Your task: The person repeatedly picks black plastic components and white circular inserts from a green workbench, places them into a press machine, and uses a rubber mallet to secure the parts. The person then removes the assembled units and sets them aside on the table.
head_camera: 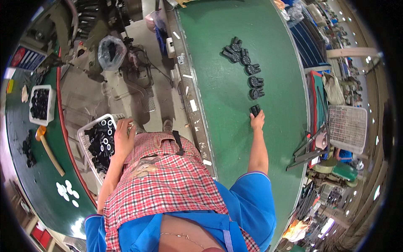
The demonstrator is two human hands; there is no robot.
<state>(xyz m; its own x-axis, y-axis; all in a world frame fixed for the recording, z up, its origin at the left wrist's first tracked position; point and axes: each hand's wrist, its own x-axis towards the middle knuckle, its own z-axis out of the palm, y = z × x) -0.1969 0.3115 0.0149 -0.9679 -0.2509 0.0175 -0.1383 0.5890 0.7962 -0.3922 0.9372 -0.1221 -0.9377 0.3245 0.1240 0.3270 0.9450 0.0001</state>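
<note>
On the green surface to the right, my right hand (258, 120) grips a black plastic part (255, 109) with two short prongs or tubes. Beyond it, several similar black plastic fittings (256, 82) form a loose line that ends in a small cluster (233, 52); each has a round, spoked hub. My left hand (124, 138) hovers at the near right side of a white plastic basket (82, 132), fingers loosely bent and apart, with nothing visible in them. The basket is full of black parts (97, 148), some with white rings.
At left, a green table bears a white bin (52, 105) of black pieces, an orange-headed mallet (50, 151) and several white discs (67, 190). A bag-lined container (111, 53) stands near machinery. Beyond the right edge are an empty-looking white crate (348, 126) and dark bars (307, 157).
</note>
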